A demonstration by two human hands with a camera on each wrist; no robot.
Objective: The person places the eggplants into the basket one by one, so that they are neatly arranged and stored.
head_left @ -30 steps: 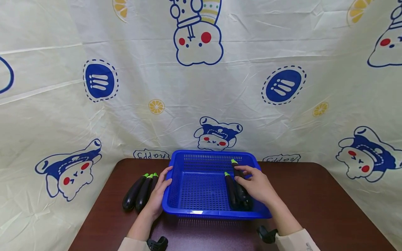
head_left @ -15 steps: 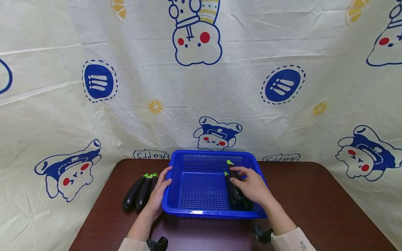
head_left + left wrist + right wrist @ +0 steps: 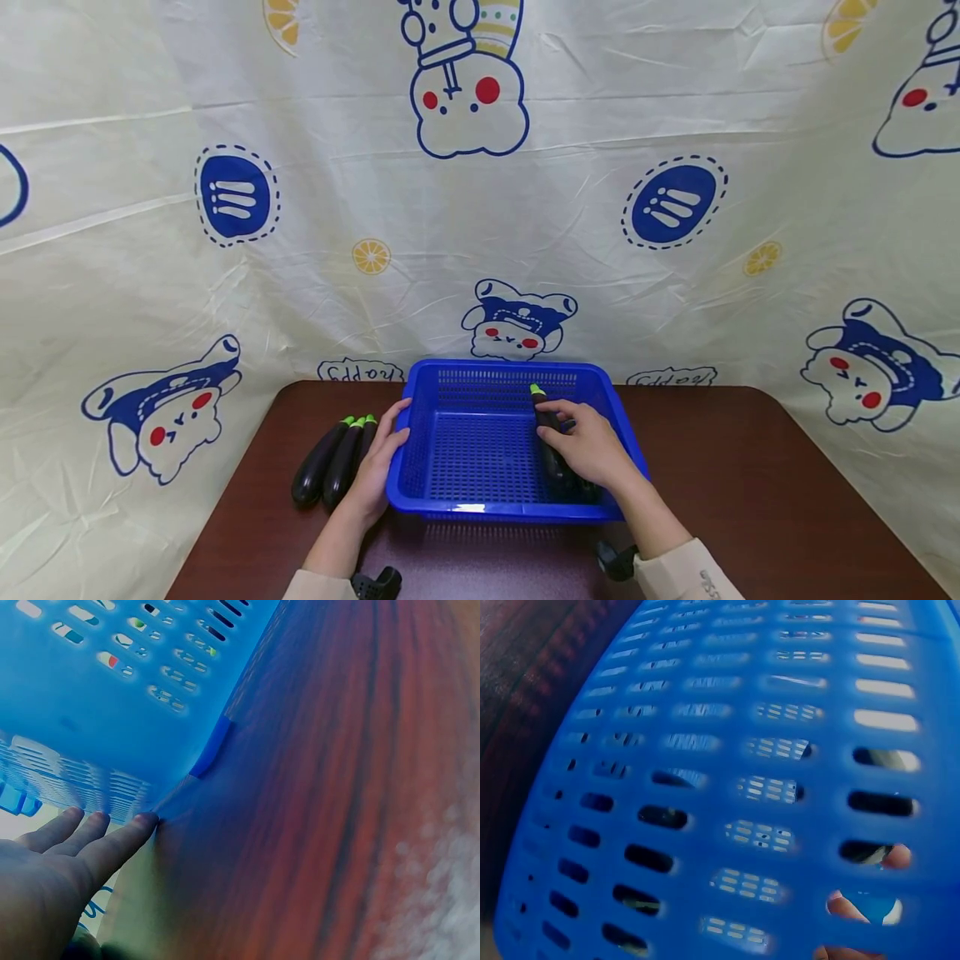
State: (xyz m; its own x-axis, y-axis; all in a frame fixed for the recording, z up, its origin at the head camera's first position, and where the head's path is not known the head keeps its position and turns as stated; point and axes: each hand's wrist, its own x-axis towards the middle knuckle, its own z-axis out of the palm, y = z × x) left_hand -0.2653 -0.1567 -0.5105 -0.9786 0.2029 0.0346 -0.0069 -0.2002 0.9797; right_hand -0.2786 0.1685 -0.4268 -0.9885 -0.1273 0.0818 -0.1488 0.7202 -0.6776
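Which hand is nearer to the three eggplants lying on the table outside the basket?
Left. The left hand rests right beside the eggplants; the right hand is inside the blue basket.

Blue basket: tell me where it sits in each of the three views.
Head: the blue basket stands at lower centre on the brown table, the left hand against its left wall, the right hand inside it.
Left wrist: its slotted wall fills the upper left, fingertips touching it.
Right wrist: its wall fills almost the whole frame.
Shared landmark: the brown table.
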